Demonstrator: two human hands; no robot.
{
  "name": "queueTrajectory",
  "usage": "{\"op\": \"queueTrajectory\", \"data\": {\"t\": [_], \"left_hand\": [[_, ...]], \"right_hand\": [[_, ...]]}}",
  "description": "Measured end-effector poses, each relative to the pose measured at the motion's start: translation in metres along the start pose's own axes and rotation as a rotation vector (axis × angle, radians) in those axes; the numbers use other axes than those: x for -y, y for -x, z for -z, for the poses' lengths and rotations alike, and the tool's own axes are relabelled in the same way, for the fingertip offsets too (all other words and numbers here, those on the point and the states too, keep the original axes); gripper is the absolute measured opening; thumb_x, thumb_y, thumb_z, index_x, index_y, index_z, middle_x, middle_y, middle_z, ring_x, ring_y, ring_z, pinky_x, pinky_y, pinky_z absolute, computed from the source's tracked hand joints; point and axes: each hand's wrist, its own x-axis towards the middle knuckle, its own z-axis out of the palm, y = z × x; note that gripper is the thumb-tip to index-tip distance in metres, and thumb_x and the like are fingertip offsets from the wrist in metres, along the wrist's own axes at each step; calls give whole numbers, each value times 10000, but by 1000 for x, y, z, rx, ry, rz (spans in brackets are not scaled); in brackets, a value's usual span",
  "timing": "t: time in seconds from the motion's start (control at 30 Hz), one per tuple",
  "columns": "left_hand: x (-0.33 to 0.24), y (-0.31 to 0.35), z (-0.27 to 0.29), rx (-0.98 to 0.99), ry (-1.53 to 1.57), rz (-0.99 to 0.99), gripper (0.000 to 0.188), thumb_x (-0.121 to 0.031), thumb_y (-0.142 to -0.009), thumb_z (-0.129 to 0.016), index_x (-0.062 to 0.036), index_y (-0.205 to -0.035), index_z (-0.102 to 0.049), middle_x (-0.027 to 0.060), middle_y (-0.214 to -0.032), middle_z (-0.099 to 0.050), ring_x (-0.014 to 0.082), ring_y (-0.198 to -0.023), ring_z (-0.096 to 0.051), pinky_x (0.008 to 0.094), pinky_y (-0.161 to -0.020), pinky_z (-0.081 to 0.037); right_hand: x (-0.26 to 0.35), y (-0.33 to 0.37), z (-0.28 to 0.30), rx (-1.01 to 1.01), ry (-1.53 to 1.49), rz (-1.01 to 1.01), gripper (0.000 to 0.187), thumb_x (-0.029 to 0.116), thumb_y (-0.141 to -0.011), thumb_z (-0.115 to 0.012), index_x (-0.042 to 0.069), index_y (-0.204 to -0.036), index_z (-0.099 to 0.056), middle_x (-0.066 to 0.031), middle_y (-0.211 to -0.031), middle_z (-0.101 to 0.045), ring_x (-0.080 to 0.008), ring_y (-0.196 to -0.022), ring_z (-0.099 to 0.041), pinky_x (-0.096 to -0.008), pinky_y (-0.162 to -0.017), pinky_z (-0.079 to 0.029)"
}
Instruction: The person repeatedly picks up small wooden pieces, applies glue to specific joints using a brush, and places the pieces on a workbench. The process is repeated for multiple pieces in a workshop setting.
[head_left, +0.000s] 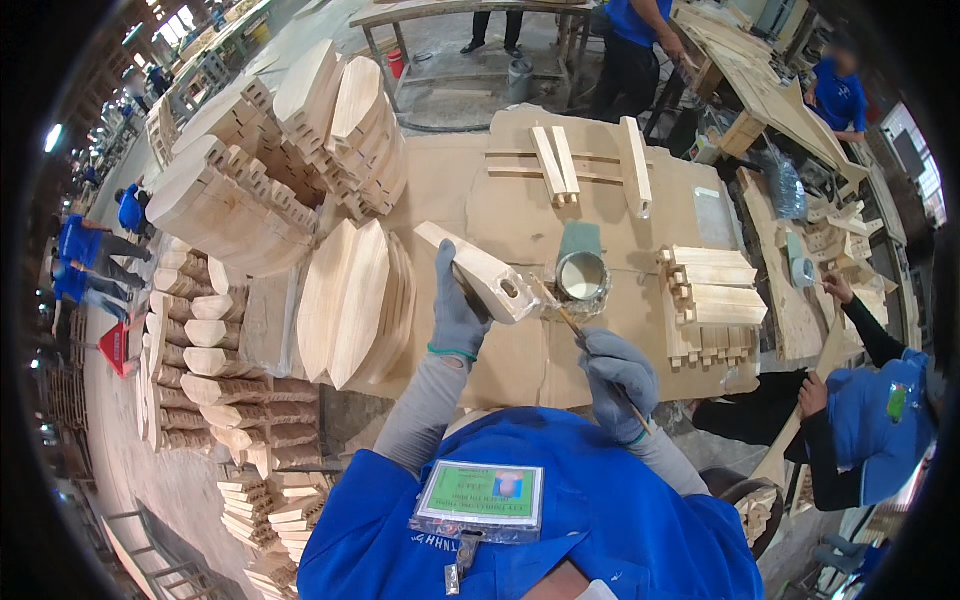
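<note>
In a grey work glove, my left hand (461, 303) is closed round a pale wooden piece (482, 272) with an oval slot near its lower right end. My right hand (618, 374), also gloved, grips a thin wooden stick (567, 315). The stick's upper end reaches up beside the slotted end of the piece; I cannot make out its tip clearly. Just right of that end stands a round glue pot (582, 277) with whitish contents and a crusted rim. A green flap-like piece (580, 238) lies directly behind the pot.
Cardboard (440, 190) covers the table. Stacked curved wooden panels (357, 300) stand at left, with taller stacks (235, 205) behind. Short slotted bars (712, 285) are piled at right; loose bars (634, 167) lie at the back. A co-worker (860, 420) works close on the right.
</note>
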Motion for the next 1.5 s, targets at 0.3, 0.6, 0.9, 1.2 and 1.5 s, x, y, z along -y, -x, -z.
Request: {"op": "queueTrajectory", "data": {"t": [0.3,0.6,0.9,1.2,1.5], "left_hand": [[-3,5,1,36,0,11,652,-527,-775,-653,-120,-1227,-420,61,-1095,-506,223,-1022,-535,409,-901,-462],[0,-2,8,-21,32,-78,616,-485,-789,-658,-128,-1232,-421,52,-1106,-496,212,-1043,-520,383,-901,-462],[-3,-4,14,22,-129,-235,560,-500,-802,-628,-149,-1189,-426,50,-1010,-473,204,-937,-534,398,-814,-495],[11,12,-19,337,-568,-539,941,-123,-766,-598,-83,-1474,20,79,-1445,-205,225,-1279,-278,340,-1055,-278],[39,2,-47,400,-1419,-1147,1217,-239,-538,-835,42,-1406,-30,244,-1297,-343,358,-1135,-457,425,-881,-451]], "right_hand": [[13,14,9,9,-213,-320,151,-90,-818,-561,9,-887,-470,-202,-957,-587,-299,-883,-636,-419,-751,-558],[4,8,1,-371,-690,-887,74,54,-898,-519,6,-842,-518,-149,-807,-615,-211,-685,-633,-343,-621,-546],[-6,-2,24,-463,-745,-801,185,144,-951,-443,-10,-1010,-527,-137,-863,-624,-210,-724,-635,-345,-642,-552],[-33,-19,34,-86,-504,-761,519,203,-954,-469,8,-1398,-284,-201,-1196,-544,-264,-1018,-598,-387,-883,-503],[-54,-49,21,414,244,-404,686,231,-761,-687,56,-1311,-315,-207,-928,-608,-398,-793,-613,-453,-649,-499]]}}
